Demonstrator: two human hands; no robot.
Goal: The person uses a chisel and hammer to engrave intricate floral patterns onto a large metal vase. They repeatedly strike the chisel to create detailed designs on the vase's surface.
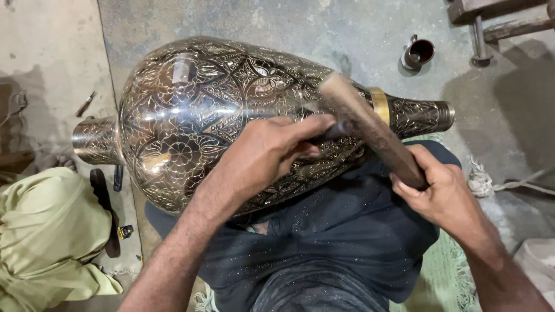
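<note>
While the large engraved metal vase (196, 115) lay on its side across the person's lap, both hands worked at its shoulder, on the side toward the neck. The vase served as the reference point for everything below. Its body was dark with bright floral engraving, a plain brass-coloured band (380, 104) ringed the neck, and the threaded mouth pointed away to the right of the view.

The left hand (263, 153) rested on the vase's flank, fingers curled tight around a thin dark chisel (335, 132) whose tip met the engraved surface (the exact contact point was hidden by the fingers). The right hand (442, 190), just off the vase's neck end, was closed in a full fist on the lower end of a wooden mallet (370, 130); the mallet's upper end stood over the vase's shoulder, just above the chisel.

Beneath the vase lay a dark blue cloth (347, 237), dusted with fine metal specks. Beyond the vase's neck, on the concrete floor (358, 29), stood a small dark metal cup (417, 53). Off the vase's base end lay a pale green cloth bundle (46, 231), a small tool (85, 104) on the floor, and a small yellow-and-black object (124, 231) of unclear kind. No readable label or sign was discernible on any item.
</note>
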